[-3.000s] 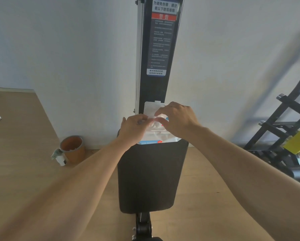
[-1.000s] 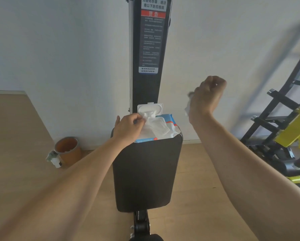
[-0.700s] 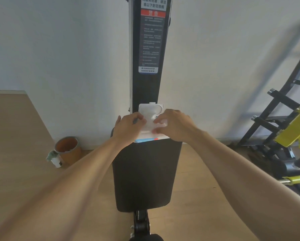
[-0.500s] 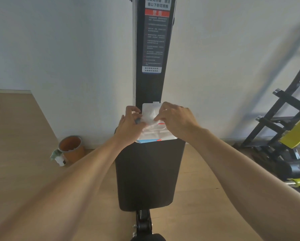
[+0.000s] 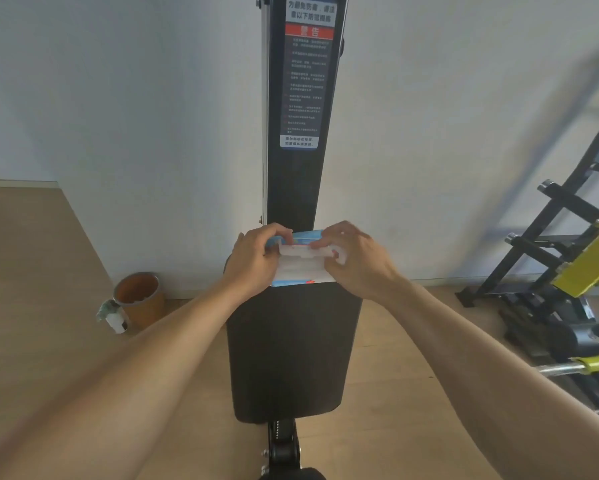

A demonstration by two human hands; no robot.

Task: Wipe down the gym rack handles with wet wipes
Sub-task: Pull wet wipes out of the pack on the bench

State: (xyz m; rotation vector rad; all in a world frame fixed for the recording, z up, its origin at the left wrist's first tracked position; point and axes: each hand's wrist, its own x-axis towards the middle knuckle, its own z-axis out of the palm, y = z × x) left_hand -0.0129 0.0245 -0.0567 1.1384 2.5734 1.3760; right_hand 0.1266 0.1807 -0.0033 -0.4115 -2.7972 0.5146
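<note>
Looking down from the head camera, I see a tall black upright (image 5: pixel 296 188) rising from the far end of the black padded bench (image 5: pixel 291 348), and it carries a warning label (image 5: pixel 306 72). The label's top lines are white Chinese characters, below them a red band reads 警告, and under that come rows of small print too fine for me to read.

On the far end of the bench, right against the foot of the upright, sits the wet wipes pack (image 5: pixel 303 261). It is white with blue edges and a small red mark on its near side; I cannot read any brand on it. Its white flap lid appears folded down over the top.

Both of my hands are on the pack. My left hand (image 5: pixel 253 259) grips its left end, fingers curled over the far edge and thumb at the lid. My right hand (image 5: pixel 355 259) grips the right end, fingers curled over the top near the lid's corner. The pack lies between the two hands, touching both.

On the wooden floor (image 5: pixel 48 306) to the left stands an orange bin (image 5: pixel 139 297) with a small white bottle (image 5: pixel 115 320) beside it. At the right is a black and yellow gym rack (image 5: pixel 565 271).
</note>
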